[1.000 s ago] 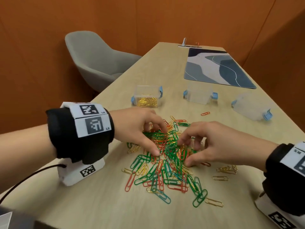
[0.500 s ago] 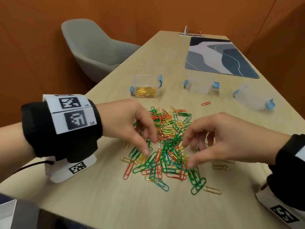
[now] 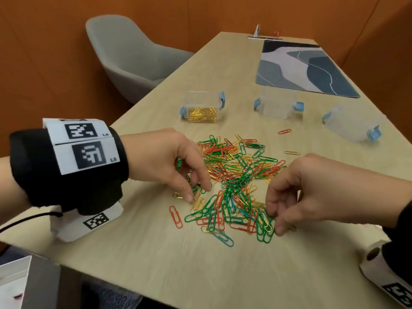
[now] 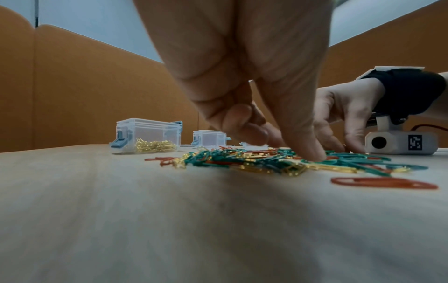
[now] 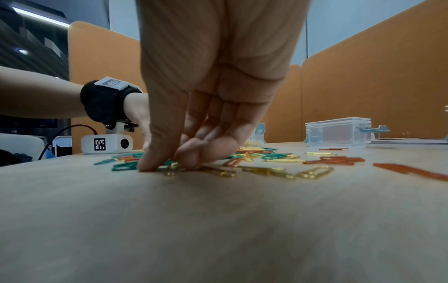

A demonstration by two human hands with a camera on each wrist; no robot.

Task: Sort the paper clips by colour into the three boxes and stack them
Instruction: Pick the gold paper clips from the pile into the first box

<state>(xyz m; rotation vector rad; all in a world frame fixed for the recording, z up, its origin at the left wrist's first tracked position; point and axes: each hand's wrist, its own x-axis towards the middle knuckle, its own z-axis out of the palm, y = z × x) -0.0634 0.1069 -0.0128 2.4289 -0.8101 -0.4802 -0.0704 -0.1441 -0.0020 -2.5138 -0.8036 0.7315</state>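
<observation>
A mixed pile of green, red and gold paper clips (image 3: 231, 186) lies on the table's middle. My left hand (image 3: 198, 194) curls down at the pile's left edge, thumb and forefinger pinching a gold clip (image 3: 197, 202). At the near right edge my right hand (image 3: 275, 221) pinches another gold clip (image 5: 169, 170) against the tabletop. Behind the pile stand a clear box holding gold clips (image 3: 201, 108) and an empty box (image 3: 277, 103). A third box (image 3: 350, 123) lies tipped over at the right.
Stray clips lie apart from the pile: a red clip (image 3: 284, 131), a gold clip (image 3: 291, 153) and a red clip (image 3: 176, 216) at the near left. A patterned mat (image 3: 301, 65) covers the far end. A grey chair (image 3: 133, 59) stands left of the table.
Both hands have drawn back from the pile's middle toward me, the left to its near left edge, the right to its near right edge. The head view has shifted.
</observation>
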